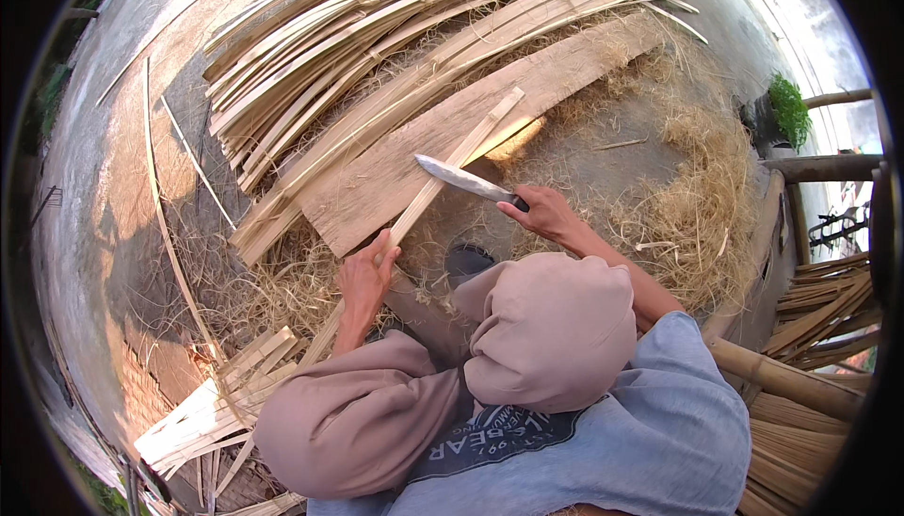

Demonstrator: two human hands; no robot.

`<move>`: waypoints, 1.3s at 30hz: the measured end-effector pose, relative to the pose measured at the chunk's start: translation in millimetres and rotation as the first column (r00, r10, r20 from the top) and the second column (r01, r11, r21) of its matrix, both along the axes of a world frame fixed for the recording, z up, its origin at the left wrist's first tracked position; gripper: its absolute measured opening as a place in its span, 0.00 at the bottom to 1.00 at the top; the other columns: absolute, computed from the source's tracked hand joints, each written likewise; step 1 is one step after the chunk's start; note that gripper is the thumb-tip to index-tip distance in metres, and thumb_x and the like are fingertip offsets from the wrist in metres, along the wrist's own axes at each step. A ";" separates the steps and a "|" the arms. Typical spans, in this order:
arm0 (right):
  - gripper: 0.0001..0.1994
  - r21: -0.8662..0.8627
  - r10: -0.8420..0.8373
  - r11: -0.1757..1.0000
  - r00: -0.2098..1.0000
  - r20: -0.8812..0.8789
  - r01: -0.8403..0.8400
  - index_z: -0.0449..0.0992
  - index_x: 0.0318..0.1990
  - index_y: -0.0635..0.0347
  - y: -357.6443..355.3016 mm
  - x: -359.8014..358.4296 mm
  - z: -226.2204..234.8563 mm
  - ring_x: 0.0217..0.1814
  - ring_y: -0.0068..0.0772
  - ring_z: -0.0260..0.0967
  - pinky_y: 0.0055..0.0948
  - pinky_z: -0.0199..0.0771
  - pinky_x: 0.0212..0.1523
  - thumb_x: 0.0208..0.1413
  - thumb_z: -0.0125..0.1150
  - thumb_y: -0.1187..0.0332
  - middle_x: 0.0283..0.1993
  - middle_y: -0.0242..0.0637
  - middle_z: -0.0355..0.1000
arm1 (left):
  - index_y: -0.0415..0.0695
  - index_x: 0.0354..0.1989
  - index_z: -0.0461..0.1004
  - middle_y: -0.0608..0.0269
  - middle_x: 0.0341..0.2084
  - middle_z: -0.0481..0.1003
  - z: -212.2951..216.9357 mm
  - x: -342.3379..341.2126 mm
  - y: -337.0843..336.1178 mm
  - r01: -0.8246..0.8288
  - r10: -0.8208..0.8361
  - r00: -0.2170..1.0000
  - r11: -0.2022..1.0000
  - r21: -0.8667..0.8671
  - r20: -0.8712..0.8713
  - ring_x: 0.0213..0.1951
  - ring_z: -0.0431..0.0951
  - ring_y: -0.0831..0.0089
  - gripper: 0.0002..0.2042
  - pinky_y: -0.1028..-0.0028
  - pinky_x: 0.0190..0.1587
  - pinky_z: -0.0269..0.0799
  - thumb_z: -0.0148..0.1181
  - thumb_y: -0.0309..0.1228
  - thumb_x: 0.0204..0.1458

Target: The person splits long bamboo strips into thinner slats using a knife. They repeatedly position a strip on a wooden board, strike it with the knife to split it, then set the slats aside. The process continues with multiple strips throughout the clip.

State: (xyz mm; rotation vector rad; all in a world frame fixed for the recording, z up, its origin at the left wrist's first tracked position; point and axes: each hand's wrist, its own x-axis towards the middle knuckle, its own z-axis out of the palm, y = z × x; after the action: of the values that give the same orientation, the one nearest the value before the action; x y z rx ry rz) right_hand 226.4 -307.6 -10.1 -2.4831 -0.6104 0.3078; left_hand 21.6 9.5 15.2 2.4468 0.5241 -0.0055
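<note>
My left hand [365, 281] is closed around a pale bamboo strip [424, 198]. The strip slants up and to the right, its far end over a wide wooden board [377, 186]. In my right hand [546, 215] is the dark handle of a knife [466, 180]. Its long metal blade points left and lies across the strip, part way along it. Whether the edge bites into the strip, I cannot tell.
A big heap of split bamboo strips [377, 55] lies beyond the board. Curly shavings [692, 186] cover the floor at right. More strips [226, 403] lie at lower left. A thick bamboo pole [782, 379] runs along my right side, near a green plant [789, 109].
</note>
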 end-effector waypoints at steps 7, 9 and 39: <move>0.31 -0.102 -0.072 0.992 0.997 -0.024 0.069 0.75 0.29 0.64 -18.1 27.2 13.3 0.28 0.53 0.75 0.50 0.71 0.33 0.65 0.55 0.38 0.22 0.52 0.72 | 0.57 0.57 0.81 0.45 0.32 0.82 -7.7 -2.7 -2.8 -0.059 0.057 0.997 0.998 -0.034 -0.043 0.34 0.83 0.45 0.20 0.55 0.38 0.75 0.68 0.45 0.57; 0.32 -0.093 0.165 0.983 0.984 0.071 -0.158 0.75 0.29 0.64 -15.3 -0.2 4.9 0.27 0.52 0.74 0.50 0.71 0.33 0.65 0.54 0.38 0.22 0.52 0.72 | 0.57 0.57 0.81 0.45 0.31 0.82 0.1 -11.2 -0.1 -0.066 0.062 0.996 0.996 -0.054 -0.068 0.34 0.82 0.45 0.20 0.55 0.38 0.75 0.68 0.45 0.57; 0.30 0.072 0.070 0.995 0.996 -0.057 -0.066 0.75 0.32 0.63 25.1 -61.2 -13.5 0.27 0.57 0.74 0.48 0.71 0.32 0.62 0.59 0.38 0.24 0.52 0.73 | 0.63 0.59 0.79 0.44 0.34 0.82 15.7 -2.6 8.6 -0.062 0.037 0.963 0.994 -0.087 -0.268 0.41 0.83 0.46 0.22 0.59 0.46 0.76 0.59 0.55 0.61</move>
State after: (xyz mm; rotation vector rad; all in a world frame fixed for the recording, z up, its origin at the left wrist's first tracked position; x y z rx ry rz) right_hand 165.2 -282.6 -23.6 -2.3812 -0.6706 0.3782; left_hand 19.0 18.1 30.8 2.3517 0.6858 -0.3355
